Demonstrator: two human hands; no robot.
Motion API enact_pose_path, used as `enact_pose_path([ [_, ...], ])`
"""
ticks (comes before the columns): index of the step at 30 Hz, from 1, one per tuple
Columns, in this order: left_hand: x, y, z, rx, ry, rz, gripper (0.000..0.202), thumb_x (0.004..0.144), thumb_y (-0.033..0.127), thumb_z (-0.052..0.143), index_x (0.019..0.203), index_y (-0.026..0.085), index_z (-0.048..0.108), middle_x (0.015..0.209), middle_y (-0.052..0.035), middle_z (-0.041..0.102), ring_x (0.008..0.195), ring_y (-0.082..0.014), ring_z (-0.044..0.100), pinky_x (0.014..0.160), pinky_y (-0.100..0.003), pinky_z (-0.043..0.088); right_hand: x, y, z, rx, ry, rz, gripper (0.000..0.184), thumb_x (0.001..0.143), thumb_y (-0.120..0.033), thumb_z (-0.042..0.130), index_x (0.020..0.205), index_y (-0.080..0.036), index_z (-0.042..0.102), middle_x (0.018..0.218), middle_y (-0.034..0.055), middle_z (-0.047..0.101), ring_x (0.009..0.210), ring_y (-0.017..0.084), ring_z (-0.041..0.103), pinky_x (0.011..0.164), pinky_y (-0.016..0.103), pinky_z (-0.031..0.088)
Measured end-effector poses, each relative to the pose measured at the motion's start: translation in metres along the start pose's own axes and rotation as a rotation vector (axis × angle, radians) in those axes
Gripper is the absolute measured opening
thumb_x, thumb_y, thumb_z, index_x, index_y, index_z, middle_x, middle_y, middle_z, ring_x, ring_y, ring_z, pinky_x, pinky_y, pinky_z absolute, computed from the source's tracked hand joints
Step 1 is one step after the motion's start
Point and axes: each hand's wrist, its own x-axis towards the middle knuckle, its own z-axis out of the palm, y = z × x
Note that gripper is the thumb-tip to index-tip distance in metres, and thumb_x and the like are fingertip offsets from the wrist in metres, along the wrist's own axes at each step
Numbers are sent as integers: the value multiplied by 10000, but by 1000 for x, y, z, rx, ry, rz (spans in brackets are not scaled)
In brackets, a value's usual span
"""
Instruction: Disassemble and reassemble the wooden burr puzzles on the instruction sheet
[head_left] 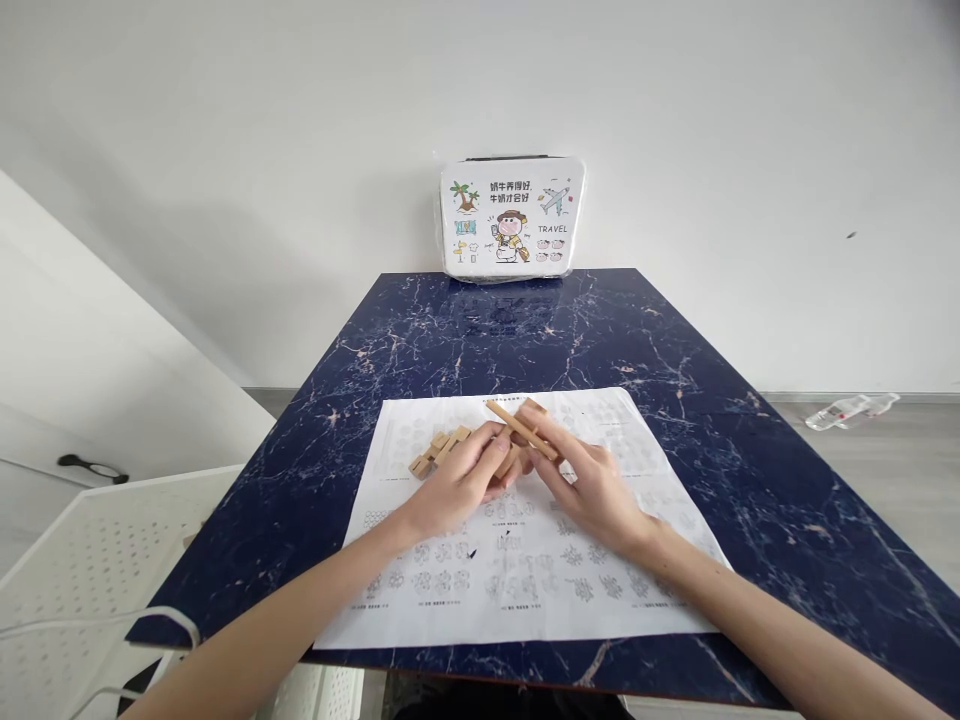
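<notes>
Hands met over a sheet (525, 590): the right hand (592, 490) pinched a stick (510, 420), the left hand (457, 485) gripped blocks (439, 447).

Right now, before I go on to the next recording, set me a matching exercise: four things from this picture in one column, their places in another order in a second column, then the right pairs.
Things:
1. wooden stick
2. wooden blocks
3. cartoon box
4. plastic bottle

Places:
A. lying on the floor, right of the table
B. gripped in the fingers of the right hand
C. standing at the table's far edge, against the wall
D. under the fingers of the left hand, over the printed sheet

Pairs: 1-B, 2-D, 3-C, 4-A
</notes>
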Motion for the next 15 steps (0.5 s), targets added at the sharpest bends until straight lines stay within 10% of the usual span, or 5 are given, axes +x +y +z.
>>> enact_pose_path([
  [10, 3, -5, -10, 150, 250, -7, 376, 1125, 520, 383, 1148, 187, 556, 752, 32, 511, 533, -101, 412, 580, -289, 388, 6, 14, 1, -143, -103, -43, 307, 1020, -332, 655, 1319, -266, 628, 1249, 122, 692, 1176, 332, 647, 981, 553, 577],
  [15, 6, -5, -11, 105, 273, 19, 349, 1119, 504, 398, 1091, 188, 545, 757, 36, 511, 507, -86, 392, 544, -271, 377, 5, 19, 1, -173, -153, -24, 189, 1000, -319, 682, 1183, -273, 693, 1098, 102, 708, 1033, 315, 636, 876, 513, 586],
])
